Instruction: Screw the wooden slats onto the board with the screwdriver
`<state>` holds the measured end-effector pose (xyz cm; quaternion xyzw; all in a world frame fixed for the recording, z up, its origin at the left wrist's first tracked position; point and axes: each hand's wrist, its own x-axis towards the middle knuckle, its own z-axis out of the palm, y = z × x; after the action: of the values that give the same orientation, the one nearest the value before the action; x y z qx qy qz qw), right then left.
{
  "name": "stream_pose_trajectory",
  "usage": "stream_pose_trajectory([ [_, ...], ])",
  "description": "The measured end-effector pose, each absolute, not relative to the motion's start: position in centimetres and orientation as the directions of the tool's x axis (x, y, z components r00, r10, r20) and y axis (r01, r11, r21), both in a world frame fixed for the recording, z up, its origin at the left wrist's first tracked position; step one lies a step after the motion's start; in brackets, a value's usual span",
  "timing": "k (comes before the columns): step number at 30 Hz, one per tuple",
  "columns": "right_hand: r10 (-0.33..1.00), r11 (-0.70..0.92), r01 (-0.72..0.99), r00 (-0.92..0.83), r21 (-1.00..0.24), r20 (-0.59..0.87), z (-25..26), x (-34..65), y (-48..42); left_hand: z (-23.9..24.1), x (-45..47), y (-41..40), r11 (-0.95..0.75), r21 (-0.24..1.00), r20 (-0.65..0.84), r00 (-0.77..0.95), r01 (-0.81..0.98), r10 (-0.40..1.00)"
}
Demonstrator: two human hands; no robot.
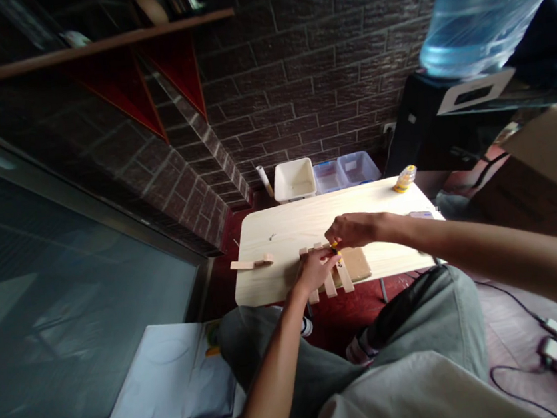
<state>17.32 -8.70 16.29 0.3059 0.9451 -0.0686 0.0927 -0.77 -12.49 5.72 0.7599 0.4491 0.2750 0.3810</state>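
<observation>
Wooden slats (pixel 346 279) lie side by side near the front edge of a pale wooden table, over a flat tan block (pixel 358 263). My right hand (pixel 355 229) is closed, from above, round a small yellow-and-black tool, apparently a screwdriver (pixel 334 245), held upright over the slats. My left hand (pixel 317 269) rests on the slats from the left, its fingers closed at the slat beside the tool's lower end. The tip of the tool is hidden by my fingers. A small dark piece, too small to name, sits on the right-hand slat.
On the table (pixel 280 225) are a joined wooden piece (pixel 253 263), small metal bits (pixel 272 237), a yellow-based clear bottle (pixel 404 179) and a phone-like object (pixel 421 215). Bins (pixel 296 195) stand behind it. A water dispenser (pixel 412 126) and cardboard box (pixel 548 151) are on the right.
</observation>
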Motion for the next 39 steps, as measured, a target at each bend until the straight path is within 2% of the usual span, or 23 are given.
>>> stream_pose_trajectory([
  [8,0.588,0.786,0.616,-0.767,-0.041,-0.258,17.0,16.6,-9.0,5.8,-0.9,-12.6,-0.344,0.796,0.080,0.476,0.498,0.876],
  [16,0.611,0.781,0.623,-0.743,0.053,-0.275,17.2,16.0,-9.4,5.8,-0.3,-13.0,-0.297,0.861,0.173,0.313,0.412,0.934],
  [21,0.618,0.765,0.644,-0.744,-0.024,-0.255,17.4,16.3,-9.0,5.6,-0.1,-13.2,-0.274,0.859,0.173,0.259,0.433,0.950],
  [24,0.578,0.794,0.605,-0.783,-0.066,-0.228,17.1,16.6,-8.7,5.9,-0.1,-13.3,-0.254,0.868,0.158,0.247,0.427,0.956],
  [28,0.544,0.821,0.566,-0.814,-0.068,-0.204,16.7,16.7,-8.3,6.3,-0.2,-13.2,-0.244,0.861,0.143,0.247,0.446,0.958],
  [39,0.609,0.773,0.632,-0.764,-0.056,-0.213,16.9,16.7,-7.8,5.9,-0.3,-12.8,-0.263,0.848,0.110,0.334,0.460,0.936],
])
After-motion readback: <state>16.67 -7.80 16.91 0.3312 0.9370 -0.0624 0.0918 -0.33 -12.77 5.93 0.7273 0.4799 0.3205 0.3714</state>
